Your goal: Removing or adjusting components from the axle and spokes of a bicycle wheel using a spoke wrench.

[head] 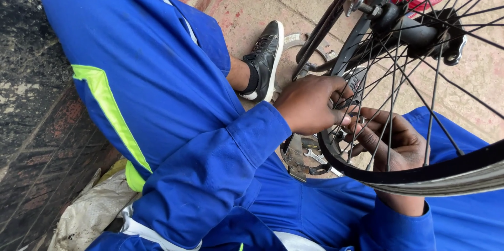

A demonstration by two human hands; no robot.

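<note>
Bicycle wheel point(420, 172) held across the seated person's lap. Left hand point(310, 105) pinches a small part among the spokes point(399, 67); right hand point(394, 143) cups behind them, apparently bracing. Spanner point(315, 155) lies below, near.

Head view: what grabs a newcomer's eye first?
The bicycle wheel fills the right side, its black rim and spokes fanning out from the hub at top right. Both hands work among the spokes at centre: the left hand in front of the wheel, the right hand behind it. The bright blue coverall with a yellow-green stripe takes up the left half, and a black sneaker rests on the paving above.
</note>
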